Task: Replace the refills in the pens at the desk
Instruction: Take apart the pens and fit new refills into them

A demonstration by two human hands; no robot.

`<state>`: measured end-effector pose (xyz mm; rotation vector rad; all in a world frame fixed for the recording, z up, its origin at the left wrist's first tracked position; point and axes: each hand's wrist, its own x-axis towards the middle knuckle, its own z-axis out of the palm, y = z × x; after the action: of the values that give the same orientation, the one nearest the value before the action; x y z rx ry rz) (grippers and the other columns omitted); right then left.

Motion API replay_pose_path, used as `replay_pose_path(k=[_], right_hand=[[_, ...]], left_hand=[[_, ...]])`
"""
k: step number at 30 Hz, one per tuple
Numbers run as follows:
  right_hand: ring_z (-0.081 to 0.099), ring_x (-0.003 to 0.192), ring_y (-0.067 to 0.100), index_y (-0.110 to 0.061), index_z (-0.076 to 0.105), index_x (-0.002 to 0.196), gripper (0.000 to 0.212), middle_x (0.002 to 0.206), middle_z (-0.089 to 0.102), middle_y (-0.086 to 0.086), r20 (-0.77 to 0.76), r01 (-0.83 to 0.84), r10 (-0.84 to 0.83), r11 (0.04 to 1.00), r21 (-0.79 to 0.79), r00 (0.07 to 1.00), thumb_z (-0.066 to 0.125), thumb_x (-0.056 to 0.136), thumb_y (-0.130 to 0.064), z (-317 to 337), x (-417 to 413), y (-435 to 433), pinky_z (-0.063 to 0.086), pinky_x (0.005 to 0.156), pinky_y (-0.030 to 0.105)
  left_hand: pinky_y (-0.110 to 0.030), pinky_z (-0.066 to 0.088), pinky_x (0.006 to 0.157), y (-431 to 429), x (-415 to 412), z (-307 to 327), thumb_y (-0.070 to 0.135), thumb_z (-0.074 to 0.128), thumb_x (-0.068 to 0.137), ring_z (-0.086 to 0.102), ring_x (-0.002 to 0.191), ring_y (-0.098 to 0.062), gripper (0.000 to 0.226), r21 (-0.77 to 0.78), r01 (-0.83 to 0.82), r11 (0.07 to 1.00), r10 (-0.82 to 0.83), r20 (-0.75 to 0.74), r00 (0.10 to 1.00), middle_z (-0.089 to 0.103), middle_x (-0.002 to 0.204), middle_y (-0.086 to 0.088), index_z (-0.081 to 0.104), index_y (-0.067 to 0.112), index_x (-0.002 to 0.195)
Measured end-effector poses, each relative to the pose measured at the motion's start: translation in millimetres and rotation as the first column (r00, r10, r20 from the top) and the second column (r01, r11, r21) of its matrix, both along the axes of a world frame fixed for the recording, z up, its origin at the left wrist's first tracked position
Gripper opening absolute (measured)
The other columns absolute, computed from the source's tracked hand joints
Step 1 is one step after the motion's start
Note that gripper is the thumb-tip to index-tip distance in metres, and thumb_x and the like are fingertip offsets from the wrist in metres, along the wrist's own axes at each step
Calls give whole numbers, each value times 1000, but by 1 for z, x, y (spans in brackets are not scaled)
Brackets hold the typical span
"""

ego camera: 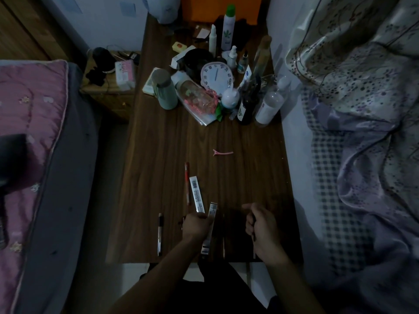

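Left hand (196, 225) pinches refill packet (196, 194), long axis pointing away. Right hand (261, 227) curled round thin dark rod (254, 239), probably a pen. Black pen (159, 234) lies on table (249, 166) just left of left hand, lengthwise; left hand nearer.

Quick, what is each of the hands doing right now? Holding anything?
Left hand: gripping a white refill packet.
Right hand: fingers curled round a thin dark rod; too dim to tell whether it is a pen or a refill.
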<state>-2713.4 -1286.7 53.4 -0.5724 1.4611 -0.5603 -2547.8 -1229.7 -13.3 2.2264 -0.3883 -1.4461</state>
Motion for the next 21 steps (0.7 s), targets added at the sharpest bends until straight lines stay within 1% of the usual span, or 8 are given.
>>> replay_pose_path(k=[2,4,7,10,12,15,18,21], right_hand=[[39,48,10,-10,70,100,32,56,45,-3,-16,-20,20,1000,1,1000,44,104,-29,0,0,2,31,49,26],[38,47,10,-10,70,99,33,56,44,-3,-21,-31,31,999,-10,999,44,105,-29,1,0,3,30,48,25],[37,47,10,-10,71,100,32,58,44,-2,-39,-46,45,999,-29,998,44,105,-28,1,-1,6,30,47,25],[38,48,10,-10,71,102,32,61,45,-1,-58,-70,68,997,-25,996,44,104,-28,2,-2,9,31,47,24],[39,49,9,-12,71,103,32,62,46,-1,-56,-84,83,996,-21,995,44,104,-29,3,-3,11,32,47,23],[40,49,9,-13,72,102,32,62,46,-2,-52,-103,101,994,-30,994,44,104,-29,4,-2,14,32,48,24],[41,49,9,-15,73,100,31,61,48,-3,-50,-109,108,993,-34,993,45,104,-28,7,2,18,33,49,25],[44,50,7,-17,73,96,28,60,51,-4,-57,-77,75,996,-43,996,47,103,-28,12,11,20,36,49,23]], left_hand=[[-24,56,51,3,-1,-2,27,74,82,69,62,-7,13,3,69,998,-69,61,996,76,85,-2,70,21,71],[-22,53,51,5,-3,-3,29,74,81,65,62,-4,9,5,150,989,-149,127,981,74,84,1,70,22,76],[-6,35,37,6,-5,-7,32,74,80,52,53,9,14,-7,269,963,-260,237,936,75,89,3,70,22,88],[-7,37,43,6,-3,-8,35,74,80,53,56,8,20,-8,385,923,-362,325,874,76,94,3,68,22,94],[-22,54,56,7,-2,-5,39,73,79,66,68,-5,26,19,429,903,-407,356,841,76,95,3,66,23,99],[-33,59,66,10,2,1,52,70,76,71,78,-16,39,94,484,870,-470,455,756,74,93,4,63,25,103],[-30,56,65,13,6,12,62,64,77,71,80,-17,43,103,520,848,-492,518,700,75,92,5,64,26,101],[-23,46,55,17,4,28,63,58,82,68,69,-10,38,10,531,847,-458,519,722,75,81,6,66,26,87]])
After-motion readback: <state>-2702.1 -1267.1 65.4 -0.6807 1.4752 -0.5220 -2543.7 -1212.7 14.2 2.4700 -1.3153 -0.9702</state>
